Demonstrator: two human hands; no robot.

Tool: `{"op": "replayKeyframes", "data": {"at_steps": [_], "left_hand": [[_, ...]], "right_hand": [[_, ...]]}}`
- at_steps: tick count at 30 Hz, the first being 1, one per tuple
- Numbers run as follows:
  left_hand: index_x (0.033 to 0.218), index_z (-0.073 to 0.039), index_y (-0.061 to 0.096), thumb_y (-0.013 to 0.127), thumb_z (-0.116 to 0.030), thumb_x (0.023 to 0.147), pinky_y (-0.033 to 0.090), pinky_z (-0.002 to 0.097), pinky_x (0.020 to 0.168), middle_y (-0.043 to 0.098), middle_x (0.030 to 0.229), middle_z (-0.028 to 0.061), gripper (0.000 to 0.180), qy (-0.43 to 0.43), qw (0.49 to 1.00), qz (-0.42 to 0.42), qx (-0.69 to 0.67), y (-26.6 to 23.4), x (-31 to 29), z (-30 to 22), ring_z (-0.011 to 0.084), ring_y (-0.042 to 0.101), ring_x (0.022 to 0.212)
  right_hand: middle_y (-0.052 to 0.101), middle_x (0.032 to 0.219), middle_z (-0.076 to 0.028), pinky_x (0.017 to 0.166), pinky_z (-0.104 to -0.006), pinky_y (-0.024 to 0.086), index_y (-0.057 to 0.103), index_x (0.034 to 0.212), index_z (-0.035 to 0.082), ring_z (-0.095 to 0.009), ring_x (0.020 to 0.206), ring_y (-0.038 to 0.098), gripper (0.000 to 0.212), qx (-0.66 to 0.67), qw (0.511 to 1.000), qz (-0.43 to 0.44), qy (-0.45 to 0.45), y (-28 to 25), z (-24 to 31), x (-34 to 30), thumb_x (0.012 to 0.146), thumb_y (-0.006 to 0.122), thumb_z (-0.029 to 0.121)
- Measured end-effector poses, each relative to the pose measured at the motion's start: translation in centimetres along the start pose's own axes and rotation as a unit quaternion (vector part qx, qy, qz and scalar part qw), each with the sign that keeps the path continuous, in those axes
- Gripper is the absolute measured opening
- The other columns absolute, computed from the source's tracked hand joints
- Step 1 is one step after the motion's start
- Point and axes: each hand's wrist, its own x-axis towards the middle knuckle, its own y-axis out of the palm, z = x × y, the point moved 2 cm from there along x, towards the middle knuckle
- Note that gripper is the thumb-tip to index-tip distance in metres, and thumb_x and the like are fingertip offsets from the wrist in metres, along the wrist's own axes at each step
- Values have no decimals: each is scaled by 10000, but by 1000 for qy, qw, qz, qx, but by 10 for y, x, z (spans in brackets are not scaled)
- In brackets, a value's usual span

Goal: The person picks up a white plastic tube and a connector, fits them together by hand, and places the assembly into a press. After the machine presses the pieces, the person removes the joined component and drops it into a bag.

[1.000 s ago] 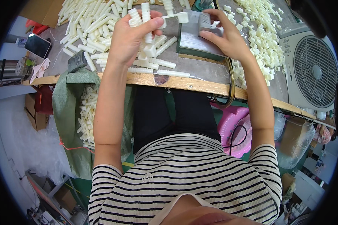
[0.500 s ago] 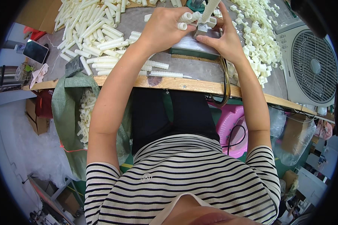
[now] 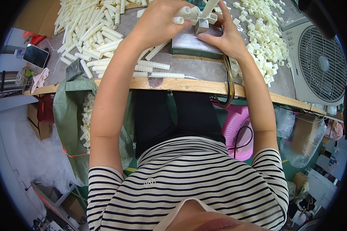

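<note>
White tubes (image 3: 186, 11), inside left grip (image 3: 162, 18); ends showing

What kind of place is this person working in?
Most likely a small workshop or factory corner: white plastic-looking tubes and small white cube-like pieces lie heaped on the workbench, and a green sack below its edge holds more white parts.

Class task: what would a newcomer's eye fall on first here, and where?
Probably the big heap of cream tubes at upper left, then the spread of small cream cube-like pieces at upper right. Between them, the left hand, gripping several ribbed tubes, meets the right hand beside a small metal block. A box fan stands at far right, and a bright pink basket shows below the wooden table edge.
</note>
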Motion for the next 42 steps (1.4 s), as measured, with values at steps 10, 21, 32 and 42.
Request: {"op": "replayKeyframes", "data": {"at_steps": [10,21,32,42], "left_hand": [[1049,2,625,635,-239,870,417,213,593,621,790,5,300,-230,890,-126,-373,-31,-54,7,45,507,665],[1017,59,642,701,-115,793,396,170,555,658,856,75,289,-303,783,-58,-540,-7,-63,-20,43,500,621],[1236,68,480,520,-188,932,403,158,559,660,974,131,400,-216,772,15,-598,4,-65,-39,30,487,621],[1054,9,597,578,-219,907,405,202,515,562,708,-11,271,-301,804,65,-508,38,-71,-61,42,517,602]], "right_hand": [[620,1125,-96,875,-347,461,571,1213,80,-230,967,588,493,-243,966,-67,60,-94,-29,-19,744,686,179],[541,1044,-156,813,-386,460,611,1110,73,-330,932,563,259,-486,870,14,82,-53,-60,-1,857,604,129],[577,1050,-128,849,-344,456,641,979,12,-253,981,578,254,-341,932,-123,12,-80,-17,-31,852,632,233],[571,960,-111,769,-310,490,465,1093,15,-193,861,575,194,283,928,-228,84,15,5,-63,909,487,75]]}}
